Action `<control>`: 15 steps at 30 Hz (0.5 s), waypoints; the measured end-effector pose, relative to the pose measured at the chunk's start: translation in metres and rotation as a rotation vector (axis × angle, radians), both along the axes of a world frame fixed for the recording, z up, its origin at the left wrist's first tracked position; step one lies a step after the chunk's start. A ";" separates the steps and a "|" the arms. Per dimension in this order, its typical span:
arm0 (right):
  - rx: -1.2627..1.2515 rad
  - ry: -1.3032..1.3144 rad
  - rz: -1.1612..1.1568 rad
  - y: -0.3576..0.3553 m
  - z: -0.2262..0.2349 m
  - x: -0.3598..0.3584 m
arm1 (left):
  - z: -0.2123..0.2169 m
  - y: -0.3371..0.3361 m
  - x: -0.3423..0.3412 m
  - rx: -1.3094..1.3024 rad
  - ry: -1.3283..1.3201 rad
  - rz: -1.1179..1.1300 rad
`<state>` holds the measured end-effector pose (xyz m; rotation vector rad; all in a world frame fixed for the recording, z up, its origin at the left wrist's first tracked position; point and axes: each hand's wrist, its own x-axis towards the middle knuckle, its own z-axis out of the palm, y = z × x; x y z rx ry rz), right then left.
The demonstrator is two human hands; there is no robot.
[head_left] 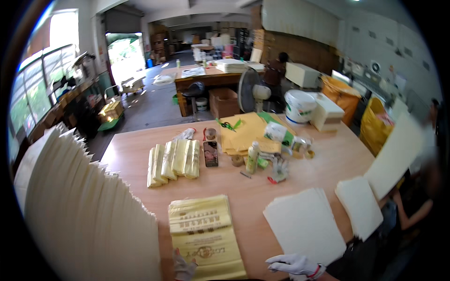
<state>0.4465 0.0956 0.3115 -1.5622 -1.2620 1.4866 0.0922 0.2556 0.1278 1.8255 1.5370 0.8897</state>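
Yellow bags [205, 239] — thin, light, slippery — are pinned near their bottom edge by the left hand [183, 268]; the right hand [293, 264] rests released on the counter [131, 154].

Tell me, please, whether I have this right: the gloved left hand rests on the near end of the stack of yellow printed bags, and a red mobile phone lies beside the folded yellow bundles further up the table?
Not quite: the head view shows the mobile phone is black, not red. The rest holds: the left hand rests on the stack of yellow printed bags, and the phone lies beside the folded yellow bundles.
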 end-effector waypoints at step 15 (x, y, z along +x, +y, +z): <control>0.380 -1.338 -0.584 -0.082 -0.227 -0.128 | -0.037 -0.119 -0.117 0.065 0.433 -0.290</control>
